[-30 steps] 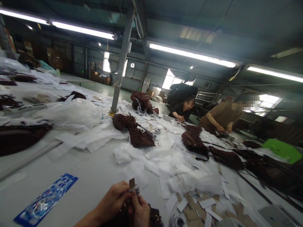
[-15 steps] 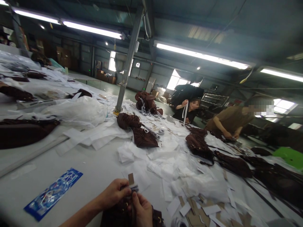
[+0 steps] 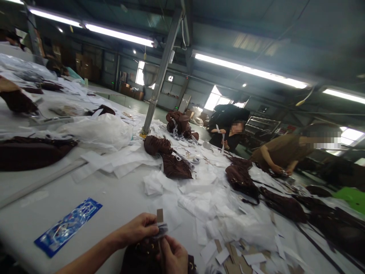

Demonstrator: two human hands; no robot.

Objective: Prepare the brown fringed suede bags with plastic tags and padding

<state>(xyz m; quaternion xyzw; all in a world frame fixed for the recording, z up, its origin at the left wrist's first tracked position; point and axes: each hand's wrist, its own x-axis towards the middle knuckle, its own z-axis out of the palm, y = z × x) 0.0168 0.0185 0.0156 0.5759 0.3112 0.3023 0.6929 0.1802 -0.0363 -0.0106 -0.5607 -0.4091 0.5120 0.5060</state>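
At the bottom middle, a dark brown bag (image 3: 138, 255) with gold-coloured eyelets is close in front of me. Above it, my left hand (image 3: 142, 227) is closed, thumb and fingers pinching a grey wrapped piece (image 3: 162, 229). A flat grey-brown card strip (image 3: 160, 215) sticks up out of that piece. My right hand (image 3: 174, 254) is closed just below, its thumb pressed on the narrow lower part of the same piece, over the bag. My right fingertips are partly hidden. Left of my hands, a blue printed packet (image 3: 68, 227) lies flat on the white table (image 3: 114, 201).
White paper sheets (image 3: 196, 198) and card scraps (image 3: 234, 255) litter the table. Several brown bags (image 3: 176, 166) lie beyond. A metal post (image 3: 159, 80) rises past the table. Two people (image 3: 273, 152) work across on the right; a green object (image 3: 350, 198) is near them.
The view has shifted slightly, moving the scene a little to the right. My hands keep their hold on the wrapped piece. Across the table, a person's white strip has changed shape.
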